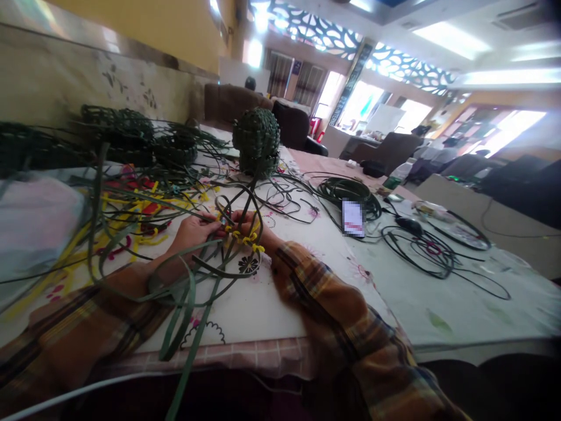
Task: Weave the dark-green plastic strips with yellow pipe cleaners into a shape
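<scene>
Close together above the white tabletop cover, both hands work on thin dark green plastic strips (193, 351) that loop around them. My left hand (193, 231) is closed, pinching where strips cross; its fingertips meet those of the other hand. My right hand (245, 222) has its fingers closed on strips too, partly hidden behind loops. A yellow knotted cord (249, 238) hangs along the strips just below the right fingers. Long strip ends drop past the table's front edge. Beyond the hands stands a rounded woven dark green piece (256, 140).
More yellow cords (151, 237) and red bits lie tangled among strips at left. Several woven green pieces (118, 126) sit by the wall. At right are a strip coil (350, 190), a phone with a blurred screen (353, 219), a black computer mouse (409, 225) and a bottle (400, 173).
</scene>
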The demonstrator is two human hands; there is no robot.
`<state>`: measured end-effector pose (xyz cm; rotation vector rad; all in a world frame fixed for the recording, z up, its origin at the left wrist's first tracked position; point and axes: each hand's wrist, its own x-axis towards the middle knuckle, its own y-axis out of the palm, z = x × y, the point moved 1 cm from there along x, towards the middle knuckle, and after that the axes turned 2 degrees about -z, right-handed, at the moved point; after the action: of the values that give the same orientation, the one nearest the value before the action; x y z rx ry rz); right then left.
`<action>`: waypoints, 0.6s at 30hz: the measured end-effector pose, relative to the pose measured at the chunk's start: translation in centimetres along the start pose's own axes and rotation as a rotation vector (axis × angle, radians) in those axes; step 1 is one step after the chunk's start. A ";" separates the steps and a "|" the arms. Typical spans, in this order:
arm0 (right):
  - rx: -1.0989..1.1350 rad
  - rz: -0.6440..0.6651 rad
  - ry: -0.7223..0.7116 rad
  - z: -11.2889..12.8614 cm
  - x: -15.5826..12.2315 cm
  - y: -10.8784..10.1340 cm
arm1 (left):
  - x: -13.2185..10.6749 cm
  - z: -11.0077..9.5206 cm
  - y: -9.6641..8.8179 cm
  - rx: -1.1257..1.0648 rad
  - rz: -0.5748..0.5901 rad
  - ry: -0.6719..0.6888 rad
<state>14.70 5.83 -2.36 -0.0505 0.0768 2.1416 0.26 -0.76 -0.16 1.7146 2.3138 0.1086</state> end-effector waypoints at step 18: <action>-0.388 0.001 0.181 2.5 -1.9 -2.6 | -0.7 -0.7 -0.2 0.175 -0.072 0.072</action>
<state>17.88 5.87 0.14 -0.4703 -0.2337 2.1209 0.06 -1.48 0.59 1.7308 2.5011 -0.0482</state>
